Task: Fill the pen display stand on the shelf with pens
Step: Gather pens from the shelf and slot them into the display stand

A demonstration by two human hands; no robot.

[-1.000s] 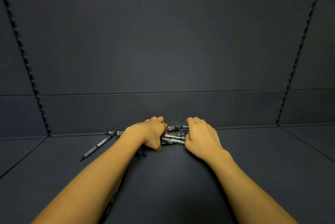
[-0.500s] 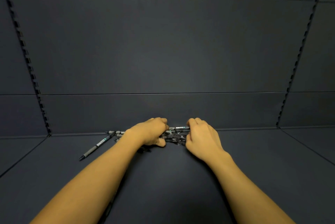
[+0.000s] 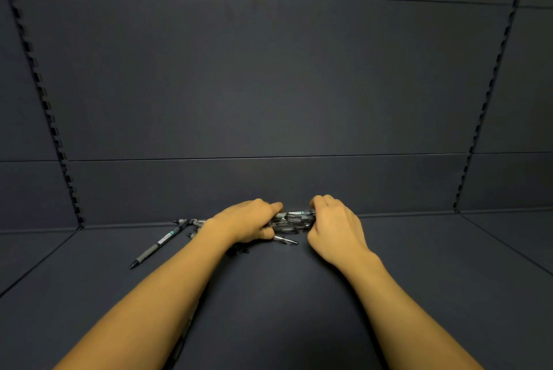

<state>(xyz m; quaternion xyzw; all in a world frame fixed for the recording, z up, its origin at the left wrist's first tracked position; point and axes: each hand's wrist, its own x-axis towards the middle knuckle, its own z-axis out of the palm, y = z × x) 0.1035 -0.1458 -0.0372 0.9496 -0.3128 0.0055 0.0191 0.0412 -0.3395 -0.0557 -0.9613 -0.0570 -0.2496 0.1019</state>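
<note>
A bunch of several grey pens lies on the dark shelf near the back wall. My left hand curls round the left end of the bunch. My right hand curls round its right end, fingers over the top. One clear pen pokes out below the bunch. A single grey pen with a teal band lies loose to the left, tip towards me. More pen ends show behind my left wrist. No pen display stand is in view.
The dark back wall rises just behind the pens. Slotted uprights run up the left corner and right corner. Bare shelf surface stretches to both sides and towards me.
Both hands have closed tighter on the bunch and pressed the pens together. The bunch sits a little farther back. The loose pen on the left has not moved.
</note>
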